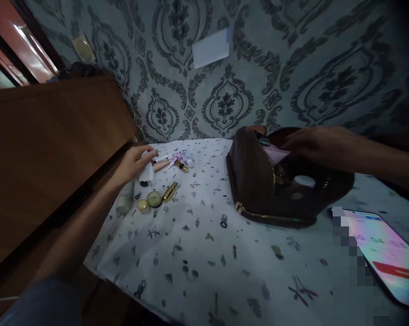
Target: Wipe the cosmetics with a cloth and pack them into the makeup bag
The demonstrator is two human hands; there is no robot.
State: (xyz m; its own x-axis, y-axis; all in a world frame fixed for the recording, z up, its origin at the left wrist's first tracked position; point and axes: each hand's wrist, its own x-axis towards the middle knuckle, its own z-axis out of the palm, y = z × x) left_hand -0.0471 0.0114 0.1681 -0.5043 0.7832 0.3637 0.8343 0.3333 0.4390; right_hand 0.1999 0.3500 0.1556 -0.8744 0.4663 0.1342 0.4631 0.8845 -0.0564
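Note:
My left hand (pixel 135 162) is closed around a small white item (pixel 147 174) with a dark end, over the left side of the table; its exact kind is unclear. Beside it lie slim tubes (pixel 161 165), a black-and-gold lipstick (pixel 181 166), a gold tube (pixel 170 192), a round green-lidded jar (pixel 154 199) and a small yellowish pot (pixel 143 206). A pale bottle (pixel 124 199) rests under my left wrist. On the right, my right hand (pixel 309 141) reaches over an unzipped brown bag (pixel 250 172), fingertips at a pink, thin, flat item (pixel 277 155) in its opening. Those fingers are partly hidden.
A phone (pixel 387 253) with a lit screen lies at the right edge, partly pixelated. The table wears a white patterned cloth (pixel 204 258). Patterned wallpaper with a white paper (pixel 211 49) rises behind. A wooden cabinet (pixel 55 136) borders the left side.

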